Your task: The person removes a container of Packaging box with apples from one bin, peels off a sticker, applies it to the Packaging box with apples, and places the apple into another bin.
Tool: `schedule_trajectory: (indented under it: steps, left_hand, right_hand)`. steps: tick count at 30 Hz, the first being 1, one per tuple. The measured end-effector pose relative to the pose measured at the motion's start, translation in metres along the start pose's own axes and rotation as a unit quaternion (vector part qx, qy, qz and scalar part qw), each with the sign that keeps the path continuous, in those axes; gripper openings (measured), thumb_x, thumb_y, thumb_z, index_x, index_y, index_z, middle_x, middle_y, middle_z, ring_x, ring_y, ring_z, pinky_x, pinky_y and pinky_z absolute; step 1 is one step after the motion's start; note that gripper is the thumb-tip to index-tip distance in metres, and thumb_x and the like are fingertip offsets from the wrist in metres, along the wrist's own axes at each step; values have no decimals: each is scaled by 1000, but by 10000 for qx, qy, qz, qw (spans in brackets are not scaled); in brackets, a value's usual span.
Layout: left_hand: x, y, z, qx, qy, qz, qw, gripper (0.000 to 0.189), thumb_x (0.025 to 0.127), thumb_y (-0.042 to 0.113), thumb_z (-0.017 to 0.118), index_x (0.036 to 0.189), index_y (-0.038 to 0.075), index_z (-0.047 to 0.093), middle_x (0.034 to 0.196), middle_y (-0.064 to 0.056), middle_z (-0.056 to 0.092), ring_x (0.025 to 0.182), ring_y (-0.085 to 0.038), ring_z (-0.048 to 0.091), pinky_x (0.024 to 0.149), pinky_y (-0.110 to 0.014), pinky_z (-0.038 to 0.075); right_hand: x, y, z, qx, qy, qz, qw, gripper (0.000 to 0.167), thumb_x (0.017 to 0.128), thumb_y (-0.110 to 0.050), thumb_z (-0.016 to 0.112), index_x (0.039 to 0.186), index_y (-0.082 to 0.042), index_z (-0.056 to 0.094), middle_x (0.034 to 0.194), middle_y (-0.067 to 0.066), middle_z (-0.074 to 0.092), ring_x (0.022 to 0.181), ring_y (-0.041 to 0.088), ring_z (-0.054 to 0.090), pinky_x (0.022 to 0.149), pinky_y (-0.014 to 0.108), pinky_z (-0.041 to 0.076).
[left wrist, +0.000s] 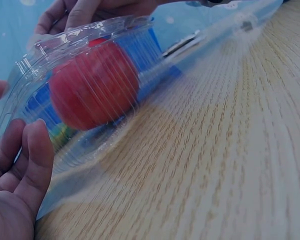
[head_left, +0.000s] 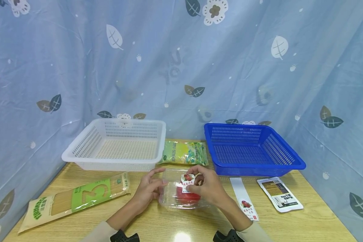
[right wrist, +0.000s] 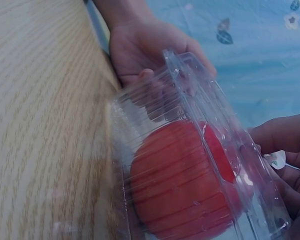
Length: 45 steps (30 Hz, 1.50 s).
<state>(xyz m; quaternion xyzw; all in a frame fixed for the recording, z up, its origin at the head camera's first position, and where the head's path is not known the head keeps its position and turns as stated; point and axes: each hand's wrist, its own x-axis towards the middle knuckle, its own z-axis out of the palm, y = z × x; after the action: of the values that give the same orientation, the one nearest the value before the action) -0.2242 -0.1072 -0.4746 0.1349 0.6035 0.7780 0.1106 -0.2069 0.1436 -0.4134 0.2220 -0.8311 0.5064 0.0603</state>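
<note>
A clear plastic clamshell box point(head_left: 169, 200) sits on the table between the hands, with a round red fruit point(left wrist: 95, 85) inside. Its lid looks closed in both wrist views. At the box's left end, my left hand point(head_left: 146, 189) grips the edge between thumb and fingers. My right hand point(head_left: 210, 185) is over the lid, thumb and forefinger at the edges of a white label point(head_left: 187, 181) printed with red fruit. The right wrist view shows a bit of this label point(right wrist: 276, 159) between the fingers; how much of it touches the lid is hidden.
Behind are a white basket point(head_left: 115, 164), a green-yellow packet point(head_left: 184, 153) and a blue basket point(head_left: 257, 170). A noodle packet point(head_left: 78, 198) lies left. To the right lie a label strip point(head_left: 242, 195) and a white-edged pouch point(head_left: 279, 195). A blue curtain point(head_left: 169, 67) surrounds the table.
</note>
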Motion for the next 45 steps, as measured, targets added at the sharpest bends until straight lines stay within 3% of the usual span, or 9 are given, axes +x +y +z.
schedule_trajectory:
  steps: [6, 17, 22, 27, 32, 40, 45]
  left_hand:
    - [-1, 0, -1, -6, -34, -14, 10000, 68, 93, 5, 63, 150, -5, 29, 63, 4, 60, 51, -9, 54, 46, -22, 51]
    - [-3, -1, 0, 51, 52, -48, 10000, 67, 91, 5, 64, 149, -4, 31, 64, 5, 60, 52, -9, 54, 46, -22, 50]
    - [-5, 0, 1, 101, 130, -90, 9998, 67, 91, 6, 64, 149, -4, 32, 64, 5, 60, 53, -8, 55, 46, -22, 50]
    - [-6, 0, 1, 99, 153, -133, 9997, 68, 91, 6, 65, 149, -4, 32, 64, 5, 59, 53, -9, 54, 46, -22, 50]
    - [-6, 0, 1, 94, 78, -108, 9999, 68, 91, 6, 65, 150, -3, 31, 64, 4, 59, 53, -9, 54, 46, -22, 50]
    - [-6, 1, 2, 98, -27, -76, 9999, 68, 92, 5, 63, 151, -4, 30, 66, 4, 60, 54, -9, 55, 46, -22, 51]
    - [-3, 3, 1, 126, -69, 27, 9999, 68, 93, 5, 62, 151, -3, 29, 66, 4, 60, 54, -10, 55, 45, -24, 51]
  right_hand:
    - [-3, -1, 3, -381, 115, -131, 9991, 40, 71, 0, 86, 104, -17, 69, 89, -4, 67, 61, 8, 59, 48, 23, 48]
    - [-5, -1, 7, -603, 218, -230, 9977, 39, 70, -1, 88, 101, -14, 69, 87, -4, 68, 60, 5, 60, 50, 24, 52]
    - [-7, -2, 12, -971, 474, -524, 9928, 41, 66, -1, 90, 98, -14, 69, 85, -5, 66, 59, 2, 55, 54, 23, 52]
    - [-8, -4, 13, -1252, 520, -450, 9897, 40, 67, -4, 90, 97, -17, 67, 76, -8, 59, 59, 3, 52, 55, 22, 48]
    - [-8, -1, 8, -1030, 285, -328, 9937, 41, 69, -6, 93, 100, -16, 69, 74, -5, 58, 58, 6, 51, 52, 23, 49]
    - [-7, 4, -4, -386, 7, -196, 9991, 49, 73, 5, 86, 116, -4, 65, 95, 3, 58, 71, 12, 57, 58, 27, 56]
    - [-2, 6, -8, -57, -2, -375, 9993, 47, 74, 15, 78, 114, -3, 61, 89, 8, 53, 71, 14, 56, 58, 29, 58]
